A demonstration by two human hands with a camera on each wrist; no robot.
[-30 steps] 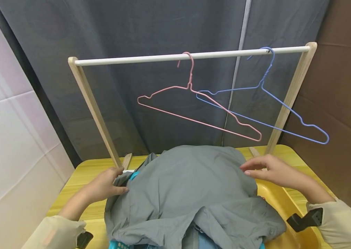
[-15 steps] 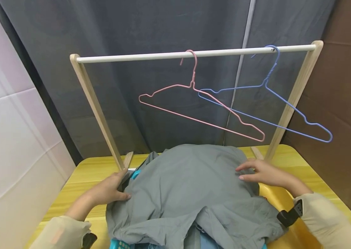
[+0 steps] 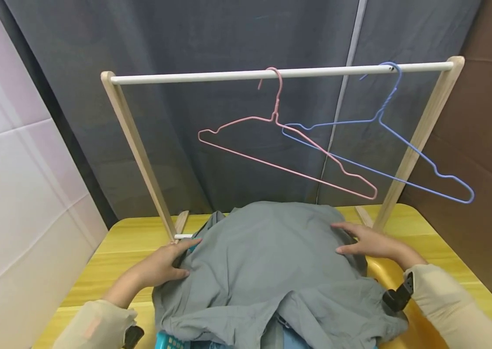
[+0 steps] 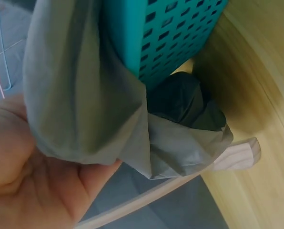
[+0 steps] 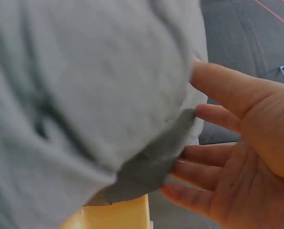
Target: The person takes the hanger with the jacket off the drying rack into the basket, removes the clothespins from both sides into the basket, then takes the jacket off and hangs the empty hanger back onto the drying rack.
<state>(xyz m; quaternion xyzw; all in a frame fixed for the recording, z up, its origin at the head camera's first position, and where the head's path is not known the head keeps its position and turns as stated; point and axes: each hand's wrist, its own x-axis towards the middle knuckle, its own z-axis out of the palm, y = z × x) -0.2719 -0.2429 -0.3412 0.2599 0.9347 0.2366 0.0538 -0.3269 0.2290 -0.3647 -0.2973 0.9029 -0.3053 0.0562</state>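
A large grey garment (image 3: 267, 261) lies heaped over a teal basket (image 3: 169, 341), covering most of it. My left hand (image 3: 158, 267) rests at the garment's left side, fingers extended along the cloth. In the left wrist view, loose grey folds hang down the perforated wall of the basket (image 4: 175, 33), in front of the palm. On the other side, my right hand (image 3: 365, 242) has its fingertips against the garment; the right wrist view shows the fingers spread and fairly straight along the cloth's edge. Blue denim-like cloth (image 3: 293, 339) peeks out underneath at the front.
Behind the heap stands a wooden rack with a white rail (image 3: 193, 77). A pink hanger (image 3: 277, 106) and a blue hanger (image 3: 388, 101) hang from it. A yellow tub (image 3: 416, 329) sits right of the basket on the yellow wood-grain table (image 3: 97, 261).
My left hand has moved right and further onto the garment. The right hand has come inward to the cloth's right side. The view has shifted slightly; the garment keeps its shape.
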